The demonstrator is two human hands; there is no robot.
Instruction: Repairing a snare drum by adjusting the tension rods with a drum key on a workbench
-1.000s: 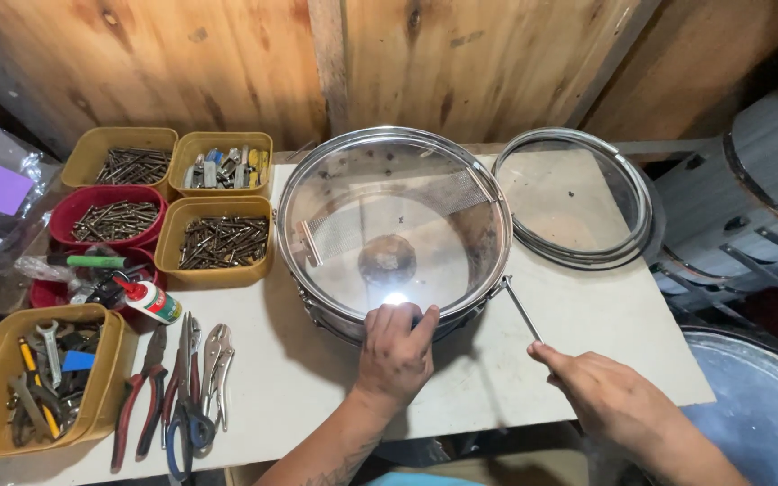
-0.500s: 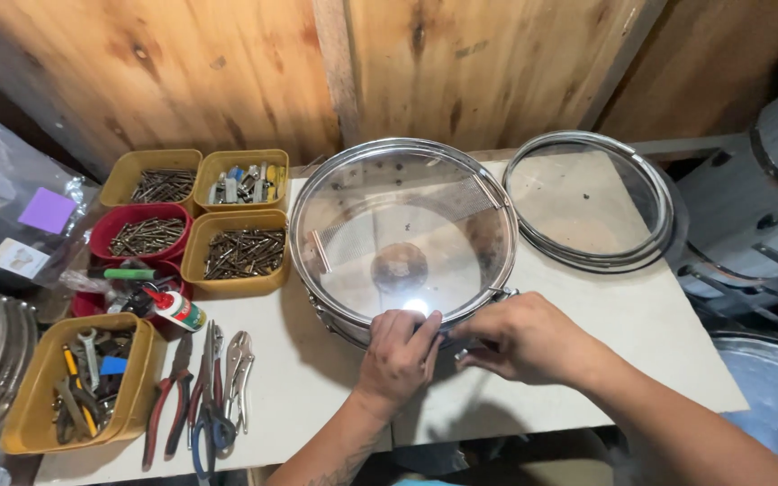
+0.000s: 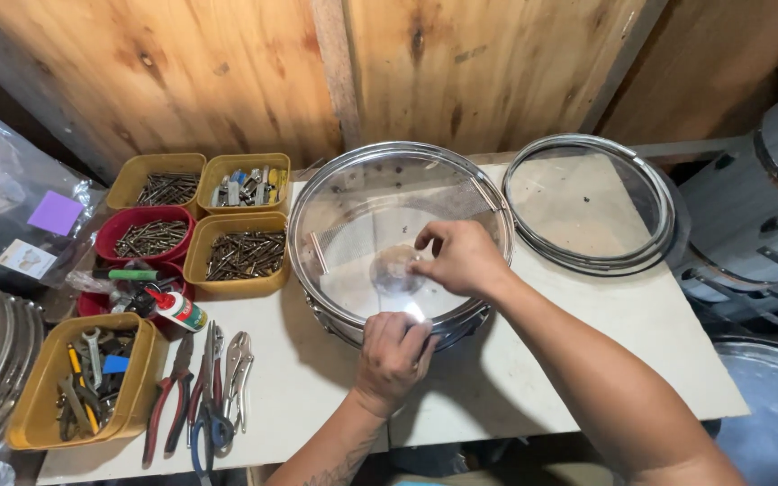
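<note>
Both hands on the drum (image 3: 353,216): my left hand (image 3: 395,355) grips its near rim, my right hand (image 3: 461,258) rests pinched on its clear head.

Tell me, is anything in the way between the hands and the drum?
Nothing visible. The left hand already grips the near rim of the snare drum, and the right hand rests over its clear head.

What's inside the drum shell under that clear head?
Through the clear drumhead the drum shows a pale inner wall and two upright lugs. The right hand covers part of the middle, the left hand grips the near rim; anything beneath them is hidden.
</note>
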